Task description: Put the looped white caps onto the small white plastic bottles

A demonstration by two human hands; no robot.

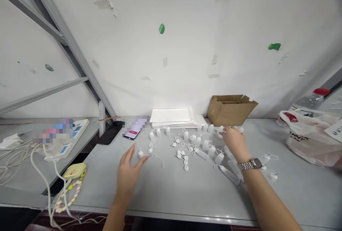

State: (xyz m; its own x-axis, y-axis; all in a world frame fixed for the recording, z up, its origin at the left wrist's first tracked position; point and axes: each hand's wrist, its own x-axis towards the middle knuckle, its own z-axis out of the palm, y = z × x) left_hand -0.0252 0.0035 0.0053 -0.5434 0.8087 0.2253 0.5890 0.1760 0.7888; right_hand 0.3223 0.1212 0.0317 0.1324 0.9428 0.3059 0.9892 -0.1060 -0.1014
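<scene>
My left hand (pixel 129 165) is at the left of the table, thumb and fingers spread around a small white capped bottle (pixel 140 153) that stands on the surface; whether the skin touches it is unclear. My right hand (pixel 235 141), with a metal watch on the wrist, reaches to the back right. Its fingers are pinched at a small translucent bottle (pixel 221 130) among other standing bottles. Between the hands lie several white caps (pixel 179 153) and thin white straps. Longer clear bottles (pixel 230 175) lie on their sides beside my right forearm.
A cardboard box (pixel 229 111) and stacked white sheets (pixel 172 117) stand against the wall. Phones (pixel 110 132), a power strip (pixel 77 131), cables and a yellow case (pixel 75 170) are at left. A plastic bag (pixel 307 138) and a red-capped bottle (pixel 310 103) are at right.
</scene>
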